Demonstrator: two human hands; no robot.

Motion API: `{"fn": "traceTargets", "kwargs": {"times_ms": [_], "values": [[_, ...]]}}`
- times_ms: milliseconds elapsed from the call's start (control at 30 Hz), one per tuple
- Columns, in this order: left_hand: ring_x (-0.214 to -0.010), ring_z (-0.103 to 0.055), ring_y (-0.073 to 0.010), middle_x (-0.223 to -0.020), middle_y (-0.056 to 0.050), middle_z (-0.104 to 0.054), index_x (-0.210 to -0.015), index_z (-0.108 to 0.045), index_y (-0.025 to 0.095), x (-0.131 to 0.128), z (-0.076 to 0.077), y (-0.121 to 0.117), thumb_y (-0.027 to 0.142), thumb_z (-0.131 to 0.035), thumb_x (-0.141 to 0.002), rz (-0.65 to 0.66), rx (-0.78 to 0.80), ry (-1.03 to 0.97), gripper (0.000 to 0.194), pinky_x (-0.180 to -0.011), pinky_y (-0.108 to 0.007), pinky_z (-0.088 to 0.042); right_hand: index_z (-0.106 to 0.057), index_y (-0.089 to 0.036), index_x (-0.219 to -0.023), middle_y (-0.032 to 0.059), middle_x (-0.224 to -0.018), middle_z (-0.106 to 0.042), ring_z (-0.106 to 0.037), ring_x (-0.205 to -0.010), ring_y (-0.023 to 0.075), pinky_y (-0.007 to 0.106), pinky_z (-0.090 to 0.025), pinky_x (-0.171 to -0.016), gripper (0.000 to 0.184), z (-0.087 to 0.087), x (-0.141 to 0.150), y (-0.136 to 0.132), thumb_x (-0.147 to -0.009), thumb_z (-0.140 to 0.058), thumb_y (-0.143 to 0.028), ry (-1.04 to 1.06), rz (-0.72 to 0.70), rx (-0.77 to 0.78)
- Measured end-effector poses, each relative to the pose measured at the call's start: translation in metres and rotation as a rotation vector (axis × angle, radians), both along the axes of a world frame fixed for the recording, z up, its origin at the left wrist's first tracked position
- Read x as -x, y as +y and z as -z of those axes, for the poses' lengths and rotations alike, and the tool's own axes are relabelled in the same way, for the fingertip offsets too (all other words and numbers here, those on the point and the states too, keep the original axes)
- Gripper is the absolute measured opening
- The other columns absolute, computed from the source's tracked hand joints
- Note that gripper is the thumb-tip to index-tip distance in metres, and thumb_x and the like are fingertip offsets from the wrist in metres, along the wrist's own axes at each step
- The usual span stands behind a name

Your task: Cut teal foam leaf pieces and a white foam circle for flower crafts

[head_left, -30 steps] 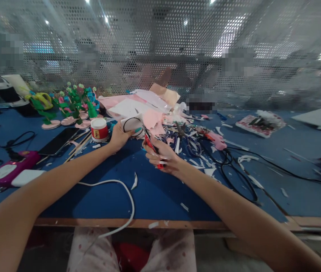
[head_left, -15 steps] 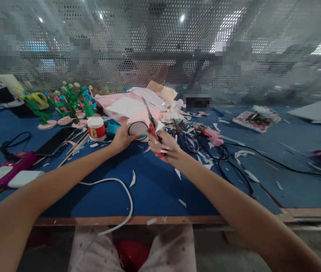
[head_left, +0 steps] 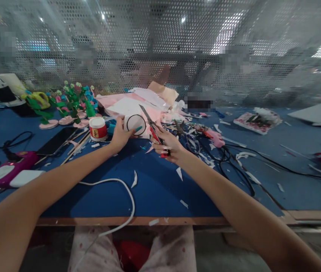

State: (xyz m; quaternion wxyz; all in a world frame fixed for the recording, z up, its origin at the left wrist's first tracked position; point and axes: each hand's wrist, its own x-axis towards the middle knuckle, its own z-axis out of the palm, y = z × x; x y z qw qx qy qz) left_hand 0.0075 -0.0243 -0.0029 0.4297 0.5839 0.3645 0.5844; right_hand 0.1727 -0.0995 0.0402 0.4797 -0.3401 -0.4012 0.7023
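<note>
My left hand (head_left: 122, 136) is closed around a white piece with a black ring on its face (head_left: 135, 124); it may be paper or foam, I cannot tell which. The thumb lies across the ring's lower right. In my right hand (head_left: 167, 142) is a pair of scissors (head_left: 149, 120) with red and black handles, blades pointing up and left, just right of the white piece. Behind both hands lie pink and white sheets (head_left: 126, 105). Left of my left hand stands a white tub with a red label (head_left: 98, 129).
Paper flowers on pink discs (head_left: 75, 105) stand at the back left. A phone (head_left: 56, 141), a purple power strip (head_left: 10, 170) and a white cable (head_left: 126, 192) lie on the left. Blue-handled scissors (head_left: 192, 142), scraps and a pink glue gun (head_left: 216, 138) lie right, before a perforated screen (head_left: 160, 45).
The white piece has turned so its ringed face shows more fully, with my left thumb now across it. The scissors have lowered slightly and tilted further left.
</note>
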Motion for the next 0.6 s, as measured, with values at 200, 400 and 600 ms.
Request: {"fn": "traceTargets", "kwargs": {"times_ms": [200,400,600], "values": [[-0.079,-0.063,-0.021,-0.098,-0.007,-0.058,-0.1,-0.047,0.019,0.003,0.005,0.006,0.033,-0.076,-0.057,-0.065,-0.056,0.031,0.055,-0.059,-0.037,-0.059,-0.038,-0.029,-0.126,-0.0102,-0.05,-0.041,-0.024,-0.025,0.0016,0.01,-0.02,-0.026,0.035,-0.001,0.0,-0.004,-0.095,-0.027,-0.017,-0.018,-0.011,-0.033],[-0.084,-0.064,-0.0236,-0.102,-0.01,-0.062,-0.101,-0.051,0.017,0.003,0.009,0.011,0.04,-0.077,-0.056,-0.047,-0.06,0.018,0.057,-0.065,-0.038,-0.058,-0.029,-0.031,-0.137,-0.0103,-0.048,-0.037,-0.023,-0.025,0.0025,0.01,-0.022,-0.026,0.045,0.002,-0.003,-0.002,-0.095,-0.027,-0.016,-0.017,-0.104,-0.049],[-0.064,-0.063,-0.0177,-0.096,-0.008,-0.064,-0.099,-0.047,0.017,0.002,0.008,0.009,0.044,-0.077,-0.054,0.033,-0.039,0.008,0.061,-0.062,-0.041,-0.057,-0.03,-0.03,-0.136,-0.0099,-0.048,-0.036,-0.02,-0.027,0.0027,0.01,-0.023,-0.026,0.044,0.006,-0.006,0.0,-0.095,-0.025,-0.015,0.017,-0.17,-0.061]]}}
